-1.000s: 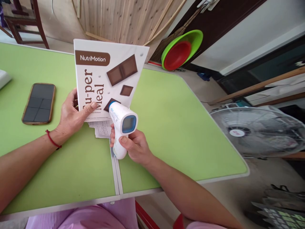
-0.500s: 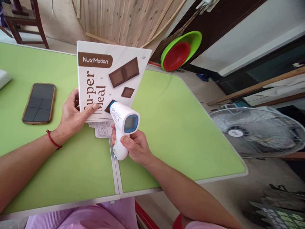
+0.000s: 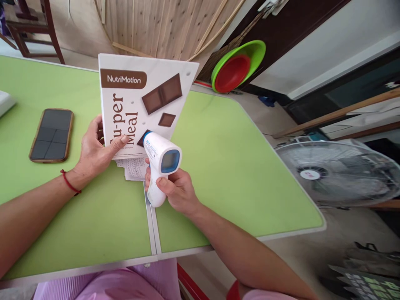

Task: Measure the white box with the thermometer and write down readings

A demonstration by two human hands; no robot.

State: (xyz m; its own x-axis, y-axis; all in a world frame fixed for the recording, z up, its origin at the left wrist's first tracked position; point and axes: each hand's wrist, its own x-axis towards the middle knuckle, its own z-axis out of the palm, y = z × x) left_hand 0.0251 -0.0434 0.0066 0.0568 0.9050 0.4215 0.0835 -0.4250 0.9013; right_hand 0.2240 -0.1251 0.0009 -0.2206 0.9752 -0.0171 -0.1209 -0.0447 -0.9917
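My left hand [image 3: 101,143] grips the lower left edge of a white NutriMotion box [image 3: 150,98], thumb on its front and fingers behind. The box stands tilted over the table and has brown chocolate pieces printed on it. In my right hand [image 3: 176,189] is a white and blue infrared thermometer [image 3: 161,162], held by its handle. Its grey screen faces me, and its blue nose is at the lower part of the box; I cannot tell whether they touch. Below the box, handwritten paper [image 3: 135,168] sticks out.
A phone in a brown case [image 3: 51,135] lies on the green table [image 3: 234,179], left of my hands. A white object [image 3: 4,102] is at the left edge. Beyond the table are green and red basins [image 3: 233,73], a fan [image 3: 337,173] and a wooden chair [image 3: 34,31].
The thermometer has shifted very slightly left and up in my right hand. The box has tipped a touch to the left. Both hands keep their hold.
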